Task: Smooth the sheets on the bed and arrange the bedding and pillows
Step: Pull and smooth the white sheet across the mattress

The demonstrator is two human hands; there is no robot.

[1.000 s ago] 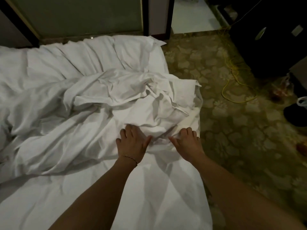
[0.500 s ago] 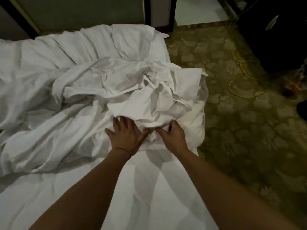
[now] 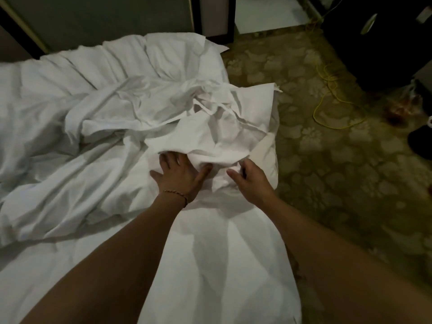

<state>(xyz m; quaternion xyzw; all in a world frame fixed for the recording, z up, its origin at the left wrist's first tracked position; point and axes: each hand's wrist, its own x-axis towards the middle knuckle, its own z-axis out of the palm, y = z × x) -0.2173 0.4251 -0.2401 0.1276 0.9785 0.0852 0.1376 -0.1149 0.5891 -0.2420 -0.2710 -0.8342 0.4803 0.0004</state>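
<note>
A crumpled white top sheet [image 3: 210, 127] is heaped at the bed's right side, over rumpled white bedding [image 3: 70, 160] that spreads to the left and far end. Nearer me the flat bottom sheet [image 3: 210, 265] lies fairly smooth. My left hand [image 3: 180, 176], a thin bracelet at the wrist, lies flat with spread fingers, its fingertips tucked under the heap's near fold. My right hand [image 3: 251, 183] is just right of it, thumb and curled fingers pinching a small fold of the sheet. A puffier cream-white corner [image 3: 266, 153], perhaps a pillow, shows under the heap at the bed edge.
Patterned green-beige carpet [image 3: 339, 195] runs along the bed's right side. A yellow cable [image 3: 336, 108] loops on it. Dark furniture [image 3: 374, 43] stands at the far right, with a black object [image 3: 420, 141] at the frame edge. A dark panel [image 3: 105, 17] backs the bed's far end.
Both hands slid forward into the heap's near edge and drew closer together. My right hand went from lying flat to pinching a fold. The heap bunched up slightly.
</note>
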